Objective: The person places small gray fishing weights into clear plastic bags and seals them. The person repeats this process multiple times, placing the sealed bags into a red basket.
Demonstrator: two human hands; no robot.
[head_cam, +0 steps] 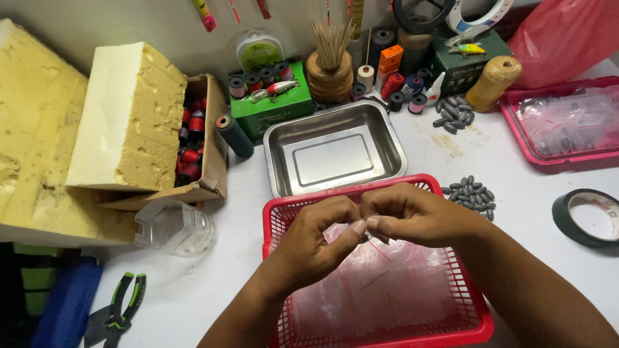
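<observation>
Looking down across the white table [193, 290], I am seeing big crumbly yellow foam blocks [132, 116] lying at the left, then a shiny steel tray [335, 151] sitting empty and a red plastic mesh basket [284, 219] already holding a heap of clear zip bags [380, 290]. Above it, my left hand [316, 241] and right hand [419, 216] are meeting, fingertips pinching shut on something tiny I cannot make out. Grey oval lead sinkers [471, 193] are waiting loose beside the basket, so I am judging the work partway.
</observation>
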